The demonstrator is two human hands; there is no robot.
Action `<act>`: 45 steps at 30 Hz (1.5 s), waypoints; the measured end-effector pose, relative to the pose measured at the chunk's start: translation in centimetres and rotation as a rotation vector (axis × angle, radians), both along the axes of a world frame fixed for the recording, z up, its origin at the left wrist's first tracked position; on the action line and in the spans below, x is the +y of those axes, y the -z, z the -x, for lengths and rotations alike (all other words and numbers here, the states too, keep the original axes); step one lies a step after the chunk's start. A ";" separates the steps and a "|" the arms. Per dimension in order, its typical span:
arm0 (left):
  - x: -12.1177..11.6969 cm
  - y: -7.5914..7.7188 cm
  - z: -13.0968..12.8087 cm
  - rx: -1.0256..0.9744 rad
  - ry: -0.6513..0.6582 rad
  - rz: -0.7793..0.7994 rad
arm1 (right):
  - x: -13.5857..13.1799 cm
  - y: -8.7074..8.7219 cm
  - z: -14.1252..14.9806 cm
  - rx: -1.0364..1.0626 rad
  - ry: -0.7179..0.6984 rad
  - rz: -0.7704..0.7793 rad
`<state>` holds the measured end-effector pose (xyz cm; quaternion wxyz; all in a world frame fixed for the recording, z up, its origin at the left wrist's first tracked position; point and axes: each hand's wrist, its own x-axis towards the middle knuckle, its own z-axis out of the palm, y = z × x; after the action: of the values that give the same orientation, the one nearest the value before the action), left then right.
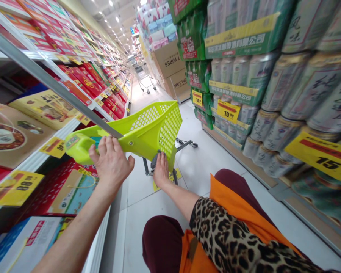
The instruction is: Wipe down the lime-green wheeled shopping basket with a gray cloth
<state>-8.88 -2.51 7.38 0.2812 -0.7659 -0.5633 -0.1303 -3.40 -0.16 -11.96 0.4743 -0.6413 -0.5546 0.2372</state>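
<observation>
A lime-green plastic shopping cart [142, 132] with perforated sides stands tilted in my view, in front of me. My left hand [112, 161] is on its near edge, fingers curled over where a grey metal bar [71, 91] meets the plastic. Lower down at the cart's corner, my right hand [162, 170] presses a small dark grey cloth [154, 161] against the green side. The fingers partly cover the cloth. Below the basket show grey metal legs and a caster wheel [193, 144].
Shelves of boxed goods [82, 76] with yellow price tags run along the left. Stacked beer cans [295, 83] and green packs [191, 41] line the right. Cardboard boxes [170, 62] and another cart [144, 77] stand farther down the tiled aisle [142, 227]. My knees are close below.
</observation>
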 end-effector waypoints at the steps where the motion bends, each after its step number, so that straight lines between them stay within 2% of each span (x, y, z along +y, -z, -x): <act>1: 0.0 0.0 0.0 0.002 -0.003 -0.003 | 0.0 0.3 0.0 0.018 0.008 0.020; 2: 0.0 0.0 0.0 0.005 -0.005 -0.006 | 0.1 0.1 0.1 0.035 0.021 0.020; 4: 0.1 0.1 0.0 0.014 -0.011 -0.010 | 0.6 -1.5 0.5 0.057 0.046 -0.035; 9: 0.2 0.0 -0.4 0.066 -0.038 -0.033 | 1.8 -8.4 1.2 0.021 0.003 -0.356; 11: 0.3 -0.5 -0.5 0.092 -0.057 -0.033 | 2.0 -9.7 0.9 -0.023 -0.027 -0.440; 14: 0.5 -2.3 0.0 0.154 -0.064 0.059 | 2.2 -9.1 -0.2 -0.092 -0.085 -0.463; 17: 0.5 -4.2 1.8 0.198 -0.060 0.159 | 2.3 -7.4 -1.7 -0.059 -0.073 -0.349; 19: 0.3 -4.7 3.3 0.179 -0.070 0.172 | 2.3 -7.3 -2.6 -0.014 -0.052 -0.329; 21: 0.0 -4.4 4.4 0.137 -0.073 0.170 | 2.4 -8.6 -3.2 -0.010 -0.083 -0.423; 24: -0.4 -3.4 4.9 0.064 -0.043 0.145 | 2.9 -12.0 -3.9 -0.091 -0.224 -0.571; 27: -0.6 -2.9 4.8 0.001 0.018 0.138 | 3.9 -15.1 -4.5 -0.203 -0.370 -0.552; 29: -0.6 -2.9 4.7 -0.033 0.057 0.138 | 4.2 -16.2 -4.7 -0.244 -0.401 -0.508; 31: -0.6 -2.9 4.4 -0.064 0.084 0.127 | 3.7 -16.3 -4.5 -0.245 -0.385 -0.518; 34: -0.6 -2.9 3.4 -0.109 0.113 0.115 | 1.7 -15.1 -3.4 -0.205 -0.329 -0.617; 37: -0.5 -3.1 2.2 -0.144 0.178 0.130 | 0.1 -14.0 -2.8 -0.197 -0.341 -0.730; 40: -0.3 -3.9 1.9 -0.178 0.263 0.174 | 0.3 -14.5 -4.0 -0.196 -0.363 -0.784; 42: -0.1 -4.4 2.3 -0.183 0.207 0.214 | 1.3 -15.5 -5.6 -0.203 -0.390 -0.780; 45: 0.4 -4.5 3.1 -0.150 0.026 0.259 | 2.6 -17.1 -7.5 -0.226 -0.432 -0.748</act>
<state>-11.97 -2.09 11.91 0.1356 -0.7912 -0.5847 -0.1171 4.14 2.40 5.13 0.5496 -0.3172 -0.7717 0.0425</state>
